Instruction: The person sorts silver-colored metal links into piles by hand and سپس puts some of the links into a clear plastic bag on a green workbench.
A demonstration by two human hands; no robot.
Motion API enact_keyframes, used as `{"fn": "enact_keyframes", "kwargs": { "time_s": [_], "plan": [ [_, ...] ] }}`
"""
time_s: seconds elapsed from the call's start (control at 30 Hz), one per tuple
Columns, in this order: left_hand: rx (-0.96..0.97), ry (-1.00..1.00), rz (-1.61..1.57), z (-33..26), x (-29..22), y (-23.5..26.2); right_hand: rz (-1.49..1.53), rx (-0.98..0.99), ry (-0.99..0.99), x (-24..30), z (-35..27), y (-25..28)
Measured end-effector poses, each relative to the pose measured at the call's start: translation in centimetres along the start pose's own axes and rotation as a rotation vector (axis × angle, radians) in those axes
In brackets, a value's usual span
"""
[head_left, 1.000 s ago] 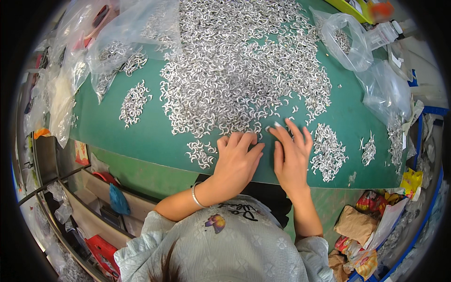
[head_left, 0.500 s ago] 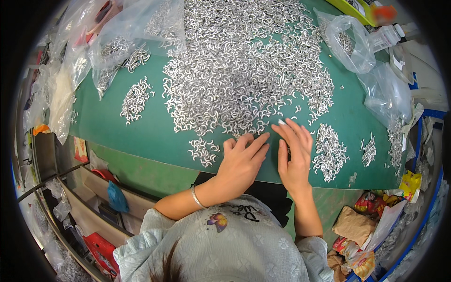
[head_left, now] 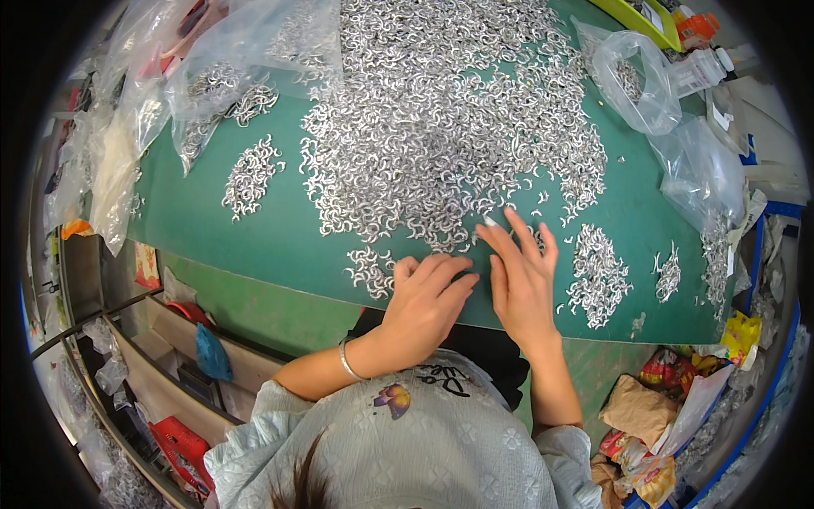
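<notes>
A broad heap of small silver crescent-shaped metal pieces point(head_left: 407, 153) covers the middle of the green tabletop point(head_left: 318, 263). My left hand point(head_left: 426, 299) is at the heap's near edge, fingers bent and drawn together; whatever they may hold is hidden. Beside it, my right hand point(head_left: 524, 284) has its fingers spread over the table, fingertips at the heap's lower right edge. A few loose crescents show by those fingertips. To the left of my left hand lies a small cluster of crescents point(head_left: 370, 273). A larger pile point(head_left: 598, 278) lies right of my right hand.
Another small pile point(head_left: 253, 178) lies at the left, near a clear plastic bag point(head_left: 199, 93) holding more pieces. Clear bags point(head_left: 699, 165) and a white bottle point(head_left: 699, 72) stand at the right. An open drawer point(head_left: 246, 352) is below the table's left edge.
My left hand has drawn slightly back toward me and left. My right hand's fingers have spread wider and shifted a little left. The view has moved slightly.
</notes>
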State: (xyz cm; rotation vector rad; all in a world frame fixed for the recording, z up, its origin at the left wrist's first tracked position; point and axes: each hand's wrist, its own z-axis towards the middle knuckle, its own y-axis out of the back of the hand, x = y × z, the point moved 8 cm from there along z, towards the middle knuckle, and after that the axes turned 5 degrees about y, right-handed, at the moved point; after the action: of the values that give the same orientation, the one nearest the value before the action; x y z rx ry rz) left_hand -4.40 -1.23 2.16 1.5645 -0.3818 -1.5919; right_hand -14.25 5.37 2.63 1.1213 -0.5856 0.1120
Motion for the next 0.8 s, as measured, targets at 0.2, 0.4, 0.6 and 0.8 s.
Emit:
{"fn": "enact_keyframes", "kwargs": {
  "time_s": [0.2,0.4,0.6,0.8],
  "plan": [
    [-0.035,0.041,0.098,0.1,0.0,0.5,-0.058,-0.103,-0.121,-1.2,-1.7,1.9],
    [-0.018,0.01,-0.003,-0.2,0.0,0.5,-0.05,0.009,-0.045,0.6,-2.2,0.8],
    [-0.12,0.088,-0.008,-0.4,1.1,2.2,0.1,0.017,-0.061,1.2,-3.4,0.6],
    [-0.056,0.046,0.049,-1.7,1.2,1.9,0.159,0.153,-0.041,3.5,-4.5,-1.0]
  ]
}}
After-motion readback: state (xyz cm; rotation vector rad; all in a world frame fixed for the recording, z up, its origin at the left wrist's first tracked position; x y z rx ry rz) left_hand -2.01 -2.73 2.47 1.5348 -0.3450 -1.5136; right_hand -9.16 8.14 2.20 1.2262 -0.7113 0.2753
